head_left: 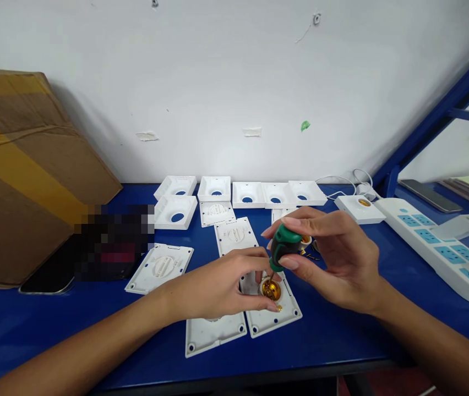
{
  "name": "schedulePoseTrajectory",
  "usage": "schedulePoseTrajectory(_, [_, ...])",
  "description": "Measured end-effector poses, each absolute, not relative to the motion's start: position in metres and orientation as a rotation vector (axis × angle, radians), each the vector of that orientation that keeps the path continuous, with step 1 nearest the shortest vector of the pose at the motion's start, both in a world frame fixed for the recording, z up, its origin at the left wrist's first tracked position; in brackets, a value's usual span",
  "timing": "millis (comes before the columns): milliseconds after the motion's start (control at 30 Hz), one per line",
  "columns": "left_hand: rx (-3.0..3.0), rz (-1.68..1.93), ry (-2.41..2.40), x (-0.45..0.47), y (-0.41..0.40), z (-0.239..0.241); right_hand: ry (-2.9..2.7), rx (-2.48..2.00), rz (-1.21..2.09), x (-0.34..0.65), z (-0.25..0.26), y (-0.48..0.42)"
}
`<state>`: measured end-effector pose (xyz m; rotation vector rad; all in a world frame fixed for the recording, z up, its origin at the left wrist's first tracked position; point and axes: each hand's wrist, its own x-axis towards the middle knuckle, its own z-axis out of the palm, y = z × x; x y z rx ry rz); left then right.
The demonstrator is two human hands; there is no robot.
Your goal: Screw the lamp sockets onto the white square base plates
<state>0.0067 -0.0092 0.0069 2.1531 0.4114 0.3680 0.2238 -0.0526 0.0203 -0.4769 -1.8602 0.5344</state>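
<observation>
A short screwdriver (284,246) with a green and black handle is pinched between the thumb and fingers of my right hand (337,261). It tilts downward, and its shaft goes into a brass-lined lamp socket (273,290). That socket sits on a square white plate (278,320) on the blue table. My left hand (228,283) curls round the socket from the left, thumb in front and fingers behind, steadying it. Another white plate (218,333) lies partly beneath my left hand. The tip of the screwdriver is hard to see inside the socket.
Several white square housings (246,195) with round holes line the wall. More white plates (162,268) lie left and behind my hands. Small screws (312,256) lie behind my right hand. A power strip (441,247) stands right, a cardboard box (23,181) left, beside a phone (48,275).
</observation>
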Motion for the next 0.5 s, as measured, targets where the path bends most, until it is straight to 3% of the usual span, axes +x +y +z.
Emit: schedulePoseTrajectory(500, [2.085, 0.375, 0.413, 0.008, -0.0099, 0.0091, -1.811, -0.485, 0.724, 0.2226, 0.0261, -0.055])
